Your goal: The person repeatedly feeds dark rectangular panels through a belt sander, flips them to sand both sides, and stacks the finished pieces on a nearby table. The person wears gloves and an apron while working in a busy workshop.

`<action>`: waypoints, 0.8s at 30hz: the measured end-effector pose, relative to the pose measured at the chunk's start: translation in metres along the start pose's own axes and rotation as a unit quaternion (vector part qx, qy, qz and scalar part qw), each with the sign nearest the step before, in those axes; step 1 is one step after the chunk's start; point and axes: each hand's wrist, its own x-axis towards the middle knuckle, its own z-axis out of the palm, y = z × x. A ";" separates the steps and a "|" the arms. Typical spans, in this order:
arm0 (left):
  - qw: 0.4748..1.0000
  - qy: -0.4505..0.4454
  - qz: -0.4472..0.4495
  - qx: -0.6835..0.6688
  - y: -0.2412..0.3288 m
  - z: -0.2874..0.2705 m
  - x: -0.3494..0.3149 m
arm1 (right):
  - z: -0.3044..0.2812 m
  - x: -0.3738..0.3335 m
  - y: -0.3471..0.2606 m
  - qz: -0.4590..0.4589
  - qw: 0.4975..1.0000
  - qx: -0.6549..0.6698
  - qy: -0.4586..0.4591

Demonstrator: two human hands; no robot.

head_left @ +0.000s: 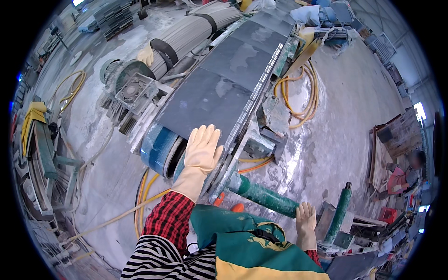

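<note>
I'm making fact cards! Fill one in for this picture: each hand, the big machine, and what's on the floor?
Left hand: gloved, palm down, fingers stretched, at the near end of the dark slabs
Right hand: gloved, at the end of a green tube; grip unclear
Machine: blue roller at its near end, greenish motor left of the slabs
Floor: coiled yellow-orange hose right of the machine
</note>
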 end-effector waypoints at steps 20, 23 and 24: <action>0.998 0.002 0.018 0.054 -0.005 0.010 -0.018 | 0.219 0.077 -0.075 0.178 0.939 0.278 0.096; 0.998 -0.002 0.013 0.055 -0.004 0.007 -0.020 | 0.234 0.078 -0.090 0.206 0.914 0.311 0.161; 0.998 -0.002 0.015 0.054 -0.004 0.007 -0.020 | 0.225 0.076 -0.083 0.193 0.919 0.319 0.128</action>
